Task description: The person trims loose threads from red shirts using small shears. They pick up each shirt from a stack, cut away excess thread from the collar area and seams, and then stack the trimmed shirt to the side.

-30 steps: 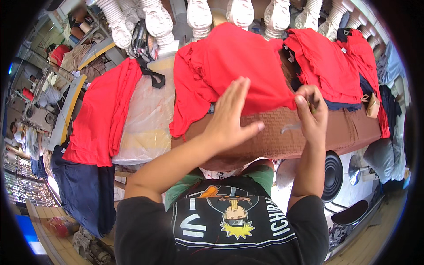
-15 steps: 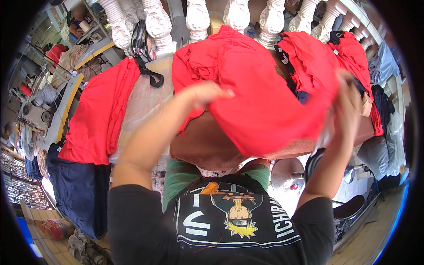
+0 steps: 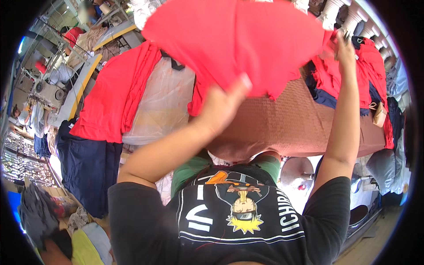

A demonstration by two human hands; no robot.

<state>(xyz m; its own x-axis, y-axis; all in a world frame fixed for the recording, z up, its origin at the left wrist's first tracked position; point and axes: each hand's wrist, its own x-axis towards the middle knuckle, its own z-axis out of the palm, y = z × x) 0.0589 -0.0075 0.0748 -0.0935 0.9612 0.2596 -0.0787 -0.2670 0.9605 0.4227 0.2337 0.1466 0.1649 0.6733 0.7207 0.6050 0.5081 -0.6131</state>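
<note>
A large piece of red cloth (image 3: 238,48), apparently a garment, is lifted and spread in the air over the far part of the brown-covered table (image 3: 282,126). My right hand (image 3: 346,55) is raised at its right end, with fingers closed on its edge; a small dark thing shows at the fingertips, too blurred to name. Near the lower left edge of the cloth is my left hand (image 3: 221,104), thumb stretched upward. Its other fingers are smeared by motion, so I cannot tell whether they grip the cloth. More red cloth hangs down beside that hand.
Stacked red garments (image 3: 119,97) lie left, above hanging navy cloth (image 3: 88,172). Another red and navy pile (image 3: 369,70) sits right. Clear plastic sheeting (image 3: 161,106) covers the table's left part. White balusters (image 3: 333,13) line the back. Sewing machines (image 3: 48,92) and people are at far left.
The red cloth has been raised and swung away from me, baring more of the brown table cover. My right hand has moved up and farther off; my left hand has come nearer and slightly right.
</note>
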